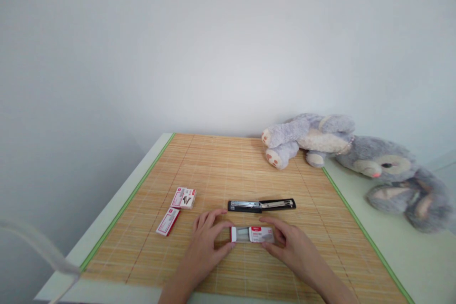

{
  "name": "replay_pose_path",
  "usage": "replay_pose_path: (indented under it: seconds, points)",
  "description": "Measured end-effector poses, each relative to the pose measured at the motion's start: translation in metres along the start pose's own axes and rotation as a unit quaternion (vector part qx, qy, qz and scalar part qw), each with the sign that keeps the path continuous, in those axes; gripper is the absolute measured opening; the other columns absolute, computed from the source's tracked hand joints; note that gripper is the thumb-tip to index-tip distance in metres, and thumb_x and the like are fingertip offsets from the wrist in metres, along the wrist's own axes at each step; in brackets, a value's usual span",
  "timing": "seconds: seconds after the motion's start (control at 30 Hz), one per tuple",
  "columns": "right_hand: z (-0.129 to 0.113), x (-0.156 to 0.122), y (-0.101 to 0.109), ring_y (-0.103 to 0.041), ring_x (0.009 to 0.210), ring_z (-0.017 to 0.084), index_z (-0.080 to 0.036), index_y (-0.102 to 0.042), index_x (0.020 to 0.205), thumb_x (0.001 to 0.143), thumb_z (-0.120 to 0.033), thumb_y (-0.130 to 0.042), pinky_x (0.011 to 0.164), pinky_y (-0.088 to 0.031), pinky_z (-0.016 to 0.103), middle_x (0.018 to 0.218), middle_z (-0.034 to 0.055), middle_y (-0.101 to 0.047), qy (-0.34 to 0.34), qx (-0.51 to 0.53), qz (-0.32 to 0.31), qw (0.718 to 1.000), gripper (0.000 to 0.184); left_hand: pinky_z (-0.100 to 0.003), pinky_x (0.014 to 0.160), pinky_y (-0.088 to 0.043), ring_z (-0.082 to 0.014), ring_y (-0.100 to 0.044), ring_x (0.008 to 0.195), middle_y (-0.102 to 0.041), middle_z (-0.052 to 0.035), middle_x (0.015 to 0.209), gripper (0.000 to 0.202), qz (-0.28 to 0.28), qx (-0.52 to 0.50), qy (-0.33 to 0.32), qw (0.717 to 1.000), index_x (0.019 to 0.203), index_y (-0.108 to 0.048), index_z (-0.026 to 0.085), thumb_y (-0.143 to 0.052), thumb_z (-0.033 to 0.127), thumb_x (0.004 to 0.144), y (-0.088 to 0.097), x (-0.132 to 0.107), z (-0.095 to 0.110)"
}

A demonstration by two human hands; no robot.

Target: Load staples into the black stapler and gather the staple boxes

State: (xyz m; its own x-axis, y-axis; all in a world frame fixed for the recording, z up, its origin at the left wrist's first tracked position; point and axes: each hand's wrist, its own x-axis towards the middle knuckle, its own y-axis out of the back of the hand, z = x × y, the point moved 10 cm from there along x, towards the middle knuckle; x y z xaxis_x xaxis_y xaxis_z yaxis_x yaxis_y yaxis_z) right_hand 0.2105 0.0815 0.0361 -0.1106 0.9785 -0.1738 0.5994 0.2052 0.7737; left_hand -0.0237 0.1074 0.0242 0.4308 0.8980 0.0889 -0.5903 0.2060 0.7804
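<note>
As a pair of bare hands works low over a tan slatted bamboo mat [228, 166] with green edging, the left hand [204, 242] pinches the left end of a small oblong white-and-red pack [261, 234] between thumb and forefinger. At the opposite end, the right hand [294, 245] arches with its thumb at the near edge and its forefinger at the far edge; whether those 2 digits press or merely frame the pack cannot be told from this height. The pack lies lengthwise between the hands, near the mat's front, a grey inset showing in its left half.

It looks light enough for fingertips, its walls probably thin and easily dented, its glossy printed face perhaps a little slippery. The 2 short ends appear the soundest places to hold, with gentle, even pressure and the printed middle left unsqueezed.

Just beyond the pack, a slim black-and-silver metal stapler [261, 205] lies opened out nearly flat. To the left sit 2 small boxes: a white-and-red printed carton [184, 198] and, just in front of it, a flat white box with a red side [167, 221]. At the back right, a grey-and-cream plush rabbit [324, 140] sprawls on its side, legs on the mat, head over the white tabletop [418, 256].
</note>
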Motion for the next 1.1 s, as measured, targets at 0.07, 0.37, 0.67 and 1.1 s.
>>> replay_pose_path:
  seconds: [0.07,0.37,0.67,1.1]
  points:
    - [-0.023,0.005,-0.003,-0.066,0.069,0.018,-0.033,-0.077,0.122,0.095,-0.033,-0.065,0.063,-0.04,0.026,0.078,-0.0028,-0.074,0.016,-0.046,-0.007,0.999,0.029,-0.052,0.114,-0.04,-0.0312,-0.049,0.138,-0.056,-0.0003,0.151,0.035,0.001,0.001,-0.001,1.0,0.119,-0.073,0.039,-0.08,0.03,0.085,0.0,0.0,0.002]
    - [-0.087,0.039,-0.035,-0.077,0.088,0.03,-0.025,-0.084,0.087,0.088,-0.02,-0.066,0.072,-0.048,0.032,0.091,0.0092,-0.083,0.062,-0.195,-0.052,0.977,0.018,-0.053,0.114,-0.04,-0.0316,-0.049,0.137,-0.057,-0.0023,0.149,0.035,0.009,-0.006,-0.008,1.0,0.119,-0.074,0.037,-0.079,0.03,0.085,-0.001,0.0,0.002]
    - [-0.086,0.041,-0.039,-0.077,0.088,0.031,-0.02,-0.082,0.092,0.092,-0.019,-0.061,0.075,-0.052,0.034,0.095,0.0151,-0.082,0.037,-0.23,-0.037,0.972,0.021,-0.052,0.114,-0.04,-0.0306,-0.049,0.138,-0.058,-0.0001,0.149,0.038,0.014,-0.009,-0.004,1.0,0.119,-0.074,0.04,-0.082,0.029,0.083,-0.001,0.0,0.001]
    - [-0.03,0.029,0.003,-0.059,0.062,0.016,-0.023,-0.077,0.085,0.089,-0.028,-0.064,0.059,-0.037,0.025,0.068,-0.0018,-0.066,0.041,-0.013,0.025,0.999,0.014,-0.052,0.113,-0.041,-0.031,-0.05,0.137,-0.059,-0.0017,0.148,0.036,0.016,-0.014,-0.005,1.0,0.118,-0.074,0.038,-0.083,0.032,0.083,0.001,0.001,0.001]
